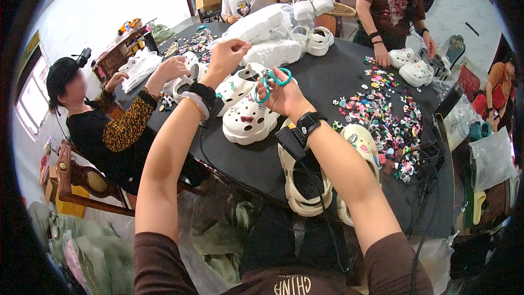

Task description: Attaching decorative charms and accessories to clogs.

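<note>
My right hand point(287, 98) holds scissors with teal handles point(280, 76), its fingers around the loops and the blades pointing away to the upper left. My left hand point(228, 57) is raised over the table just beyond them, fingertips pinched together; whatever they hold is too small to make out. Below both hands a white clog point(248, 123) with charms on it stands on the dark table. A second white clog point(236, 90) with green charms stands behind it, partly covered by the scissors. By my right forearm are a cream clog point(305, 199) and its charm-decorated mate point(361, 142).
Loose colourful charms point(382, 109) spread over the black table point(322, 84) at the right, with another pile point(197, 42) at far left. Plastic-wrapped white clogs point(267, 27) lie in the middle. Co-workers sit left and at the back; one stands at right handling white clogs point(415, 71).
</note>
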Demonstrator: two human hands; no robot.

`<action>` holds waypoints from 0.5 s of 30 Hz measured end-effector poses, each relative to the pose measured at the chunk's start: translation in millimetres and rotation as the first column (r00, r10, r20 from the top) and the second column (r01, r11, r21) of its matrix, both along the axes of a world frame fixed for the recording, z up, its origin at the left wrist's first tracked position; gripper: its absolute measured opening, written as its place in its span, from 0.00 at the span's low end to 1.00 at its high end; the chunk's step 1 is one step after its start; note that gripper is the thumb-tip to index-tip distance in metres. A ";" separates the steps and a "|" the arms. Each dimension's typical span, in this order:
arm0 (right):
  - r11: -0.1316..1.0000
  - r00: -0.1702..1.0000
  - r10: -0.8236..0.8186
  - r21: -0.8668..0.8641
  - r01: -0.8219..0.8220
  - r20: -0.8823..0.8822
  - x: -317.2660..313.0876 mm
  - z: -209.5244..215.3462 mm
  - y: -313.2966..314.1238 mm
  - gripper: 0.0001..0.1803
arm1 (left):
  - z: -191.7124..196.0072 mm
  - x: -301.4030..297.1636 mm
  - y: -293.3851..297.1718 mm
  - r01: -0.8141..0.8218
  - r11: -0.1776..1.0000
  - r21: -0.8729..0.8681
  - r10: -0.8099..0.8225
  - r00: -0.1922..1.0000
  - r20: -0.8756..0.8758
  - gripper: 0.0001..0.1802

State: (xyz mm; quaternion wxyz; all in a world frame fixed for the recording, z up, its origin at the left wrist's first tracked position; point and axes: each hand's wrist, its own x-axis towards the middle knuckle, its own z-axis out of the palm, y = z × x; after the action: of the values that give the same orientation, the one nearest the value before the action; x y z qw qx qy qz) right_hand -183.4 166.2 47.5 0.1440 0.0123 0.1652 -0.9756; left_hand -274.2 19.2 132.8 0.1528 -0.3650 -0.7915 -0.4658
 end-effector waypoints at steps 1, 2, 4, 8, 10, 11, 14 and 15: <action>0.994 0.994 -0.104 0.032 0.103 0.032 3.0 0.3 -1.1 0.19 | 1.3 3.2 -1.2 -0.030 0.998 -0.047 0.031 1.000 0.003 0.13; 0.994 0.993 -0.108 0.031 0.107 0.036 0.8 -3.1 2.7 0.19 | -0.2 3.0 0.7 -0.026 0.998 -0.048 0.027 1.000 0.007 0.13; 0.980 0.980 -0.198 0.029 0.199 -0.014 2.9 -2.3 6.3 0.16 | -1.8 -0.1 0.7 -0.061 0.998 0.026 0.061 0.998 -0.007 0.14; 0.826 0.865 -0.494 0.266 0.498 -0.087 41.0 14.3 12.1 0.14 | 6.1 -15.4 -17.2 -0.040 0.971 0.234 -0.004 0.983 0.183 0.13; 0.669 0.796 -0.582 0.458 0.586 -0.167 77.9 39.5 13.8 0.15 | 14.3 -22.2 -39.5 -0.074 0.984 0.160 0.076 0.997 -0.007 0.14; 0.570 0.805 -0.533 0.593 0.568 -0.259 97.8 50.9 18.5 0.19 | 20.3 -23.8 -55.0 -0.081 0.974 0.210 0.097 0.993 -0.066 0.14; -0.056 0.803 -0.371 0.874 0.482 -0.467 155.7 69.5 54.0 0.34 | 48.1 -20.9 -101.6 -0.098 0.923 0.372 0.274 0.847 -0.457 0.17; -0.400 0.767 -0.372 0.836 0.375 -0.522 179.4 62.9 84.4 0.36 | 54.8 14.1 -74.8 -0.044 0.889 0.455 0.306 0.797 -0.521 0.20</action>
State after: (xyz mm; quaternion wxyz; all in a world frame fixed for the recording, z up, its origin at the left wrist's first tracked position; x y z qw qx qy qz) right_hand -4.0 250.6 110.4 -0.2637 0.1723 0.8318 -0.4571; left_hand -260.1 -55.6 187.6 0.5048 -0.3709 -0.6183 -0.4747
